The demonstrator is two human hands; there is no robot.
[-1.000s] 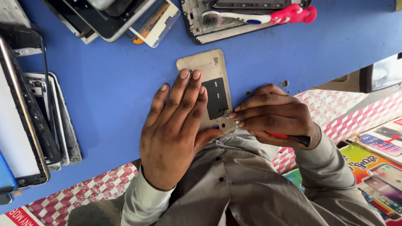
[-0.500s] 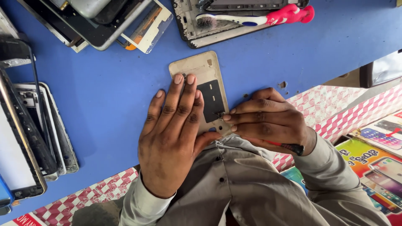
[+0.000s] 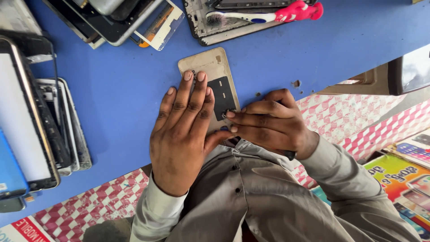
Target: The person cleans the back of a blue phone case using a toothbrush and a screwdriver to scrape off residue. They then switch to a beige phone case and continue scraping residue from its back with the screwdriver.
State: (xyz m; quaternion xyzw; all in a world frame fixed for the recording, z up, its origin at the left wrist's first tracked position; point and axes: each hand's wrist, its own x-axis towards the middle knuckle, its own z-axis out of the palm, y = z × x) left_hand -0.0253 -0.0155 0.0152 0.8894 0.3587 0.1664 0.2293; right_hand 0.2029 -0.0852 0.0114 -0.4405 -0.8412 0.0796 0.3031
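Observation:
A gold-coloured phone back panel (image 3: pixel 209 67) with a black square patch (image 3: pixel 222 96) lies face down on the blue table (image 3: pixel 121 94). My left hand (image 3: pixel 181 134) rests flat on it, fingers spread and pressing it down. My right hand (image 3: pixel 271 123) is closed around a dark-handled tool whose end (image 3: pixel 290 155) shows by the wrist; its thumb and forefinger pinch together at the panel's lower right edge, where a small metal tip touches the patch. The lower part of the panel is hidden under both hands.
Stacked phone frames and screens (image 3: pixel 40 121) line the left edge. More screens (image 3: pixel 121 22) lie at the top left. A toothbrush with a pink handle (image 3: pixel 273 15) rests on an opened phone (image 3: pixel 224 27) at the top. Small debris (image 3: pixel 295 83) sits right of the panel.
My right hand has slid a little left along the panel's lower edge. My left hand stays flat on the panel. The view has shifted slightly.

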